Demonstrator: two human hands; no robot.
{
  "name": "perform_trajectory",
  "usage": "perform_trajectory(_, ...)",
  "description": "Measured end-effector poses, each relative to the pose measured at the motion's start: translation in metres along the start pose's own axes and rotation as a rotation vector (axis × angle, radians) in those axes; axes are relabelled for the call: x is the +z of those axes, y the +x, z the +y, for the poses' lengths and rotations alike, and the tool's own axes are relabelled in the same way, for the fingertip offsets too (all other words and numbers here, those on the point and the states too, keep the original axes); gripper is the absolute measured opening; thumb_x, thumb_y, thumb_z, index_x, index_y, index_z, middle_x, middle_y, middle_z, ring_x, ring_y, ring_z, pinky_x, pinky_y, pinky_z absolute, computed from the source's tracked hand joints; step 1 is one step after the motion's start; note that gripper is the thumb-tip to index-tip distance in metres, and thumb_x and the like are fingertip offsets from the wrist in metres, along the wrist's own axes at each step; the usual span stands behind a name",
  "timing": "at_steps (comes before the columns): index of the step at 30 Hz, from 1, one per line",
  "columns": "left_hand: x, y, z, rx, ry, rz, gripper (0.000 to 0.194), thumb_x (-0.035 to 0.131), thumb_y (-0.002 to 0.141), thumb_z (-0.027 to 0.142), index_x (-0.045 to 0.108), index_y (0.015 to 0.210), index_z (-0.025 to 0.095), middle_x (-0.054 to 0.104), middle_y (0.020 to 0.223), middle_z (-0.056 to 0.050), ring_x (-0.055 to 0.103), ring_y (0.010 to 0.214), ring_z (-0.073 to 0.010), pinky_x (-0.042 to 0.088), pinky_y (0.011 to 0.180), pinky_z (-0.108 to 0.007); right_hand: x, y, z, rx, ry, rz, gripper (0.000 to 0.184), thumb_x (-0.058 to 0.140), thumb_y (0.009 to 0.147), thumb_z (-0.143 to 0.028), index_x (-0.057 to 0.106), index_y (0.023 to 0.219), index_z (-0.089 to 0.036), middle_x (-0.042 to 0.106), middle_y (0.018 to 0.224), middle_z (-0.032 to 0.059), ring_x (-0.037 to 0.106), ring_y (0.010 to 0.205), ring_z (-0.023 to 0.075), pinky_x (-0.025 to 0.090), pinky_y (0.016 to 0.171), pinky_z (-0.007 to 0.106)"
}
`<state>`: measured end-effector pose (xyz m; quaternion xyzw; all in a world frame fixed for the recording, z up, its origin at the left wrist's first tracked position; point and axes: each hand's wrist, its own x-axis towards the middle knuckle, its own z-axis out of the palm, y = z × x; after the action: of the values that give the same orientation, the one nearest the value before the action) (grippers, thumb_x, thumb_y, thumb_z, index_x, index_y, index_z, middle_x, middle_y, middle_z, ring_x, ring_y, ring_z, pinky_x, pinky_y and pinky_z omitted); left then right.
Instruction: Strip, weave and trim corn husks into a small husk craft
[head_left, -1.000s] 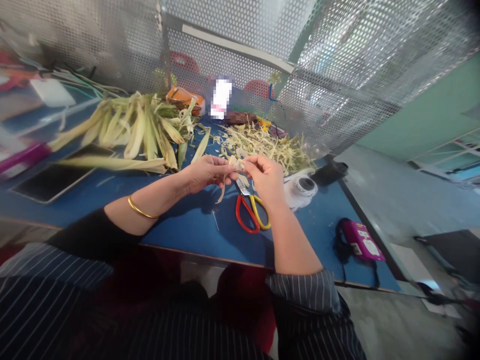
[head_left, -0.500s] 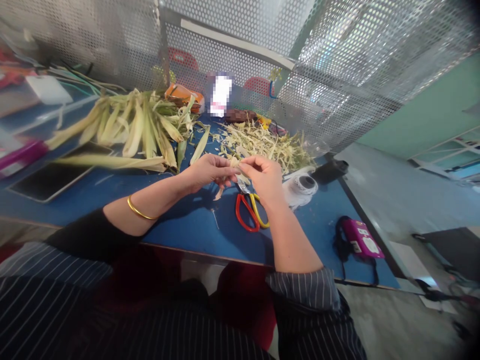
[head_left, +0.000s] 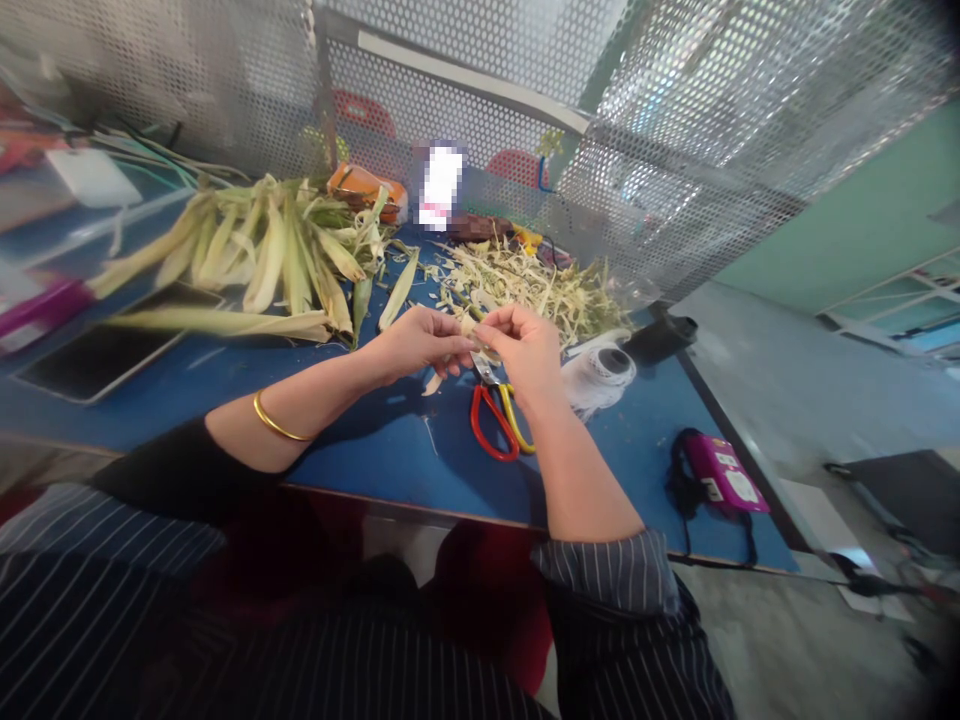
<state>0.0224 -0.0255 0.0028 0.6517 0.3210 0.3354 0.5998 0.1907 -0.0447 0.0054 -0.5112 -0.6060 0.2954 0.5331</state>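
Observation:
Between my fingertips is a small pale piece of corn husk (head_left: 468, 326). My left hand (head_left: 429, 342) pinches it from the left, and my right hand (head_left: 523, 345) pinches its right side with thumb and forefinger. A strip of husk (head_left: 433, 383) hangs below my left fingers. Under my hands lie scissors (head_left: 495, 420) with one red and one yellow handle, their blades partly hidden. To the right of my right hand stands a spool of white thread (head_left: 602, 376). Behind my hands spreads a heap of husk trimmings (head_left: 525, 280).
Whole corn husks (head_left: 277, 250) are piled on the blue table (head_left: 360, 440) at the left, beside a dark flat tablet-like object (head_left: 97, 350). A black roll (head_left: 664, 340) and a magenta box with a strap (head_left: 726, 475) lie at the right. A perforated metal screen (head_left: 465, 80) rises behind.
Both hands stay almost in place, still pinching the husk piece, with slight finger movement. The hanging strip has shifted a little. The view has moved very slightly.

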Motion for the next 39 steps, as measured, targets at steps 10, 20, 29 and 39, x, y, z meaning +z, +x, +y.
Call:
perform_trajectory(10,-0.001,0.000,0.001,-0.023,-0.006,0.026,0.021,0.070,0.081,0.031,0.068,0.077,0.010,0.069,0.070,-0.006,0.060,0.054,-0.0081,0.047,0.049,-0.019,-0.001,0.001,0.001,-0.093,-0.044,-0.110,0.030,0.061,0.078,-0.018,0.064,0.107,-0.023,0.066,0.097,0.0027,0.061,0.076,0.0131,0.053,0.072,0.030)
perform_trajectory(20,0.001,-0.001,-0.004,-0.067,0.119,-0.023,0.011,0.064,0.076,0.017,0.066,0.067,0.012,0.067,0.062,-0.004,0.060,0.050,-0.0093,0.048,0.048,-0.021,-0.004,-0.004,-0.012,-0.327,-0.417,-0.224,0.010,0.064,0.083,-0.026,0.060,0.076,-0.021,0.054,0.081,0.0013,0.053,0.073,0.0146,0.045,0.070,0.031)
perform_trajectory(29,0.006,-0.003,-0.002,-0.109,0.204,-0.122,0.014,0.064,0.075,0.018,0.067,0.063,0.012,0.066,0.058,-0.005,0.061,0.049,-0.0104,0.049,0.049,-0.021,-0.001,-0.004,-0.011,-0.237,-0.193,-0.238,0.008,0.065,0.078,-0.021,0.062,0.070,-0.020,0.056,0.074,-0.0010,0.053,0.073,0.0139,0.044,0.073,0.033)
perform_trajectory(39,0.005,-0.007,0.000,-0.073,0.153,-0.294,0.019,0.067,0.079,0.027,0.068,0.066,0.014,0.067,0.060,-0.004,0.060,0.050,-0.0090,0.048,0.050,-0.019,0.002,-0.005,-0.011,-0.014,0.084,-0.162,0.018,0.060,0.085,-0.034,0.056,0.073,-0.021,0.050,0.059,-0.0047,0.044,0.053,0.0082,0.037,0.053,0.025)
